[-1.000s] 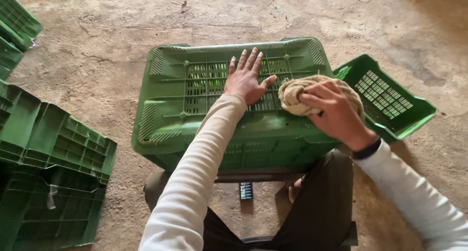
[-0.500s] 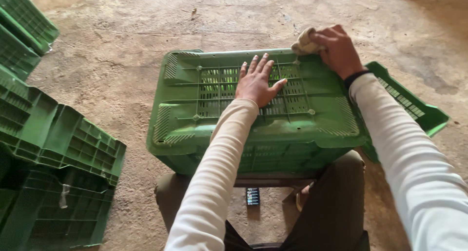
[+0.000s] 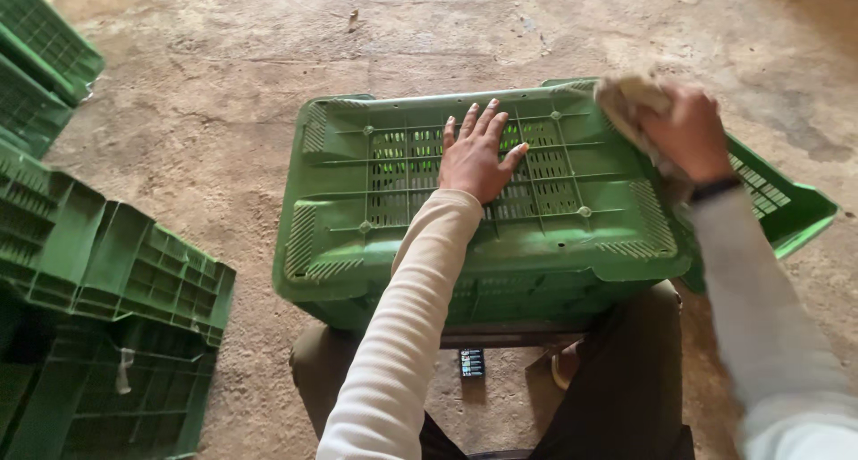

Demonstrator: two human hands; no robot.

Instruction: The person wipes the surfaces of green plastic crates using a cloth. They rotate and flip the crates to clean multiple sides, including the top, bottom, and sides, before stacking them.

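Pressing one crate [image 3: 357, 236]: two hands [image 3: 474, 160] [image 3: 688, 134], one cloth [image 3: 626, 98]

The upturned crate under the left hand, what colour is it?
Green crate, seen in the head view.

The green plastic crate [image 3: 375, 236] lies upside down across the person's lap above the dirt floor, its slotted, ribbed base facing up and level. A crumpled beige cloth [image 3: 630, 102] sits bunched at the crate's far right corner, pressed against the rim there.
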